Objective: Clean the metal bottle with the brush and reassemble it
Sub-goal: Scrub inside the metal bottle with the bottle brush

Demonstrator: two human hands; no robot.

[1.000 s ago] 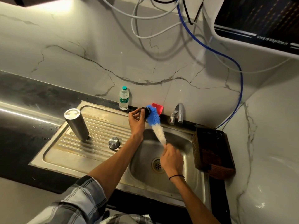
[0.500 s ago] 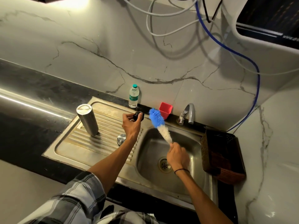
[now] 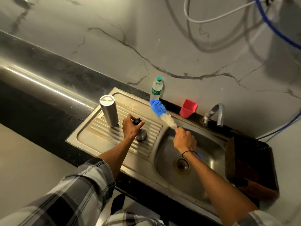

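Steel bottle (image 3: 109,111) stands inverted on the drainboard (image 3: 91,136) as the left hand (image 3: 131,128) pinches a small black stopper (image 3: 137,121) above the metal cap (image 3: 141,134). The right hand (image 3: 184,141) grips the brush (image 3: 161,111), raised over the sink (image 3: 211,144). Setting the stopper down flat beside the cap would likely keep parts together for reassembly.

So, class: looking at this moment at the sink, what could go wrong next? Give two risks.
1. The left hand pinches the small black bottle part just above the metal cap; it might slip.
2. The brush, gripped by the right hand, could swing into the plastic water bottle.
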